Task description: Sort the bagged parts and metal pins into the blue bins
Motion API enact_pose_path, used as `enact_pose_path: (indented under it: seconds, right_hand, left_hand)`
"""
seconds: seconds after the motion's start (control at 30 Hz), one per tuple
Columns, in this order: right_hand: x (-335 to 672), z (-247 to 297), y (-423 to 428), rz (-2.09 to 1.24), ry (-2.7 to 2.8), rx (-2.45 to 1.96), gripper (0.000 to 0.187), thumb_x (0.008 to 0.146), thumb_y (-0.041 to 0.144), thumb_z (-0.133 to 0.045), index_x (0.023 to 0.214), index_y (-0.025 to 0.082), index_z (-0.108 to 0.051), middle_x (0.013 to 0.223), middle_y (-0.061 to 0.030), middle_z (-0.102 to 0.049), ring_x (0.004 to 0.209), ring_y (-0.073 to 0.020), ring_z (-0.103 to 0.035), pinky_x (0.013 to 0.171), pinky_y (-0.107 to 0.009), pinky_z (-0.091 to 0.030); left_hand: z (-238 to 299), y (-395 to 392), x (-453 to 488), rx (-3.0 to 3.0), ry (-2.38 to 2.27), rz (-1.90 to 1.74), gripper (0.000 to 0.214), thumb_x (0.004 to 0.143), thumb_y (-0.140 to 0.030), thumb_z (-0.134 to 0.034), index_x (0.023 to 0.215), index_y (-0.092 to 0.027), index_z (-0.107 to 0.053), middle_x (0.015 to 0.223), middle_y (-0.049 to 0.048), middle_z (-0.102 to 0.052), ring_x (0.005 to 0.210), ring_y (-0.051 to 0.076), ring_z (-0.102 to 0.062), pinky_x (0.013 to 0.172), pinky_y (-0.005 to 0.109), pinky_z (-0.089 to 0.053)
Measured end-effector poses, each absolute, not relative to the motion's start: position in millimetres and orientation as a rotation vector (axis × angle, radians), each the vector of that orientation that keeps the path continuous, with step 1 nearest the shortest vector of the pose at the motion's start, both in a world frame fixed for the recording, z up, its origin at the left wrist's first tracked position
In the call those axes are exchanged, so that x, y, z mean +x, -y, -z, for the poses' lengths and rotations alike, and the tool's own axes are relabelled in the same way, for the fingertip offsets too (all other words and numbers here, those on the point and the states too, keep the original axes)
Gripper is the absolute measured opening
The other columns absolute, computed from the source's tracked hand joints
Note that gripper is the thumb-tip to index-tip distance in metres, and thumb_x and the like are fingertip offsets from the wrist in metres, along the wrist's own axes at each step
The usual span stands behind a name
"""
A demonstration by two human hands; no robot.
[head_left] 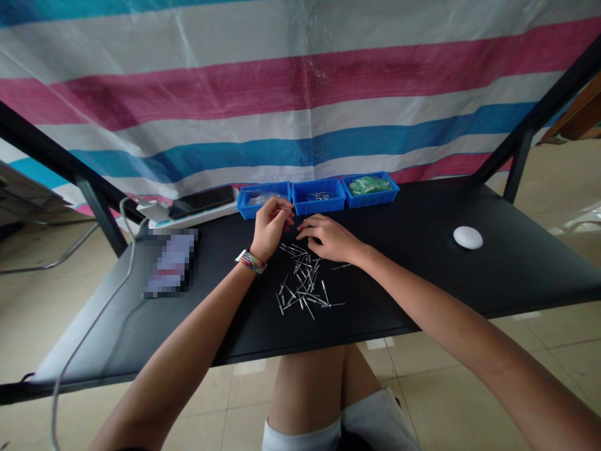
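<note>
A loose pile of silver blind rivets (305, 279) lies on the black table (399, 263). My left hand (272, 223), wearing a watch with a colourful woven band (252, 260), is raised just in front of the blue bins. Its fingers are curled in towards the thumb; whatever they hold, if anything, is hidden. Over the far end of the pile is my right hand (331, 238), palm down, with fingers bent forward and the thumb apart. The middle blue bin (318, 205), just beyond both hands, holds several rivets.
The left blue bin (244, 208) contains clear plastic pieces, the right blue bin (370, 200) green packets. A phone (204, 202) rests on a white power strip (197, 218). A blurred-out item (171, 263) and a grey cable (94, 316) lie left. A white mouse-like object (468, 237) sits right.
</note>
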State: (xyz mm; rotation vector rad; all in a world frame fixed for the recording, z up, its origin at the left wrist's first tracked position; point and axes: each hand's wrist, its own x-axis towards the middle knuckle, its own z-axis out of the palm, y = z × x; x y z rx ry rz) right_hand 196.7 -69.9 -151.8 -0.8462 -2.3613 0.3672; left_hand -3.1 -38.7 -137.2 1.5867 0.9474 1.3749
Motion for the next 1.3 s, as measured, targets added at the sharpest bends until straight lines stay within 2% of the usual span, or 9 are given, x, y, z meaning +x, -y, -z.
enact_pose_path:
  seconds: [0.17, 0.33, 0.53, 0.67, 0.73, 0.83, 0.97, 1.17, 1.3]
  right_hand:
    - [197, 152, 70, -0.402, 2.413, -0.777, 0.054, 0.088, -0.007, -0.058, 0.12, 0.028, -0.084, 0.133, -0.0079, -0.074, 0.13, -0.0256, -0.063, 0.117, -0.05, -0.05]
    - [199, 155, 68, -0.373, 2.383, -0.845, 0.049, 0.09, -0.006, -0.057, 0.117, 0.025, -0.085, 0.131, -0.0101, -0.074, 0.129, -0.0258, -0.063, 0.116, -0.048, -0.051]
    - [204, 153, 68, -0.388, 2.409, -0.806, 0.049, 0.09, -0.007, -0.056, 0.112, 0.025, -0.085, 0.131, -0.0088, -0.073, 0.129, -0.0253, -0.061, 0.116, -0.047, -0.05]
    - [207, 153, 67, -0.307, 2.414, -0.849, 0.052, 0.087, -0.011, -0.052, 0.112, 0.022, -0.084, 0.125, -0.0102, -0.073, 0.119, -0.0257, -0.062, 0.11, -0.045, -0.053]
    - [210, 152, 64, -0.262, 2.414, -0.88, 0.046, 0.09, -0.009, -0.054, 0.109, 0.021, -0.084, 0.117, -0.0096, -0.074, 0.111, -0.0255, -0.062, 0.103, -0.043, -0.054]
    - [217, 149, 62, -0.201, 2.397, -0.947, 0.026, 0.095, 0.002, -0.063, 0.096, 0.019, -0.081, 0.106, -0.0091, -0.072, 0.102, -0.0255, -0.06, 0.094, -0.041, -0.053]
    - [221, 148, 60, -0.2, 2.356, -1.04, 0.02, 0.092, 0.003, -0.065, 0.092, 0.019, -0.076, 0.1, -0.0077, -0.07, 0.098, -0.0239, -0.061, 0.083, -0.035, -0.05]
    - [217, 147, 55, -0.531, 1.973, -1.055, 0.013, 0.087, 0.008, -0.066, 0.087, 0.02, -0.071, 0.088, -0.0015, -0.068, 0.073, -0.015, -0.061, 0.07, -0.028, -0.049]
    - [214, 143, 54, -0.697, 1.746, -0.995, 0.004, 0.084, 0.017, -0.069, 0.087, 0.02, -0.072, 0.086, -0.0018, -0.073, 0.075, -0.017, -0.066, 0.07, -0.029, -0.053]
  left_hand:
    - [135, 41, -3, 1.599, -0.969, -1.369, 0.007, 0.086, -0.025, -0.066, 0.09, -0.019, -0.068, 0.077, 0.0007, -0.065, 0.06, 0.011, -0.063, 0.052, 0.02, -0.048]
    - [136, 40, -2, 1.585, -0.98, -1.362, 0.008, 0.084, -0.026, -0.066, 0.089, -0.019, -0.068, 0.077, 0.0009, -0.066, 0.059, 0.011, -0.063, 0.051, 0.02, -0.047]
    - [136, 41, -1, 1.593, -0.972, -1.353, 0.009, 0.085, -0.025, -0.066, 0.089, -0.019, -0.068, 0.077, 0.0009, -0.065, 0.06, 0.011, -0.063, 0.051, 0.02, -0.048]
    - [137, 41, 0, 1.596, -0.964, -1.341, 0.009, 0.085, -0.026, -0.066, 0.09, -0.019, -0.068, 0.077, 0.0009, -0.065, 0.06, 0.011, -0.062, 0.051, 0.02, -0.048]
    - [137, 41, 0, 1.596, -0.966, -1.337, 0.009, 0.085, -0.026, -0.066, 0.09, -0.019, -0.068, 0.077, 0.0009, -0.065, 0.06, 0.011, -0.062, 0.051, 0.02, -0.048]
    - [138, 41, 0, 1.594, -0.969, -1.335, 0.009, 0.084, -0.027, -0.067, 0.089, -0.019, -0.068, 0.078, 0.001, -0.065, 0.06, 0.011, -0.063, 0.051, 0.021, -0.048]
    - [138, 41, 0, 1.595, -0.979, -1.315, 0.01, 0.083, -0.027, -0.067, 0.089, -0.019, -0.067, 0.077, 0.0011, -0.066, 0.06, 0.012, -0.063, 0.051, 0.02, -0.047]
    - [140, 43, 0, 1.773, -1.06, -1.197, 0.013, 0.086, -0.028, -0.065, 0.089, -0.018, -0.074, 0.08, 0.0036, -0.073, 0.068, 0.015, -0.065, 0.056, 0.023, -0.047]
    - [139, 45, 0, 1.833, -1.082, -1.124, 0.022, 0.09, -0.035, -0.065, 0.09, -0.018, -0.078, 0.084, 0.0055, -0.076, 0.073, 0.018, -0.066, 0.063, 0.025, -0.049]
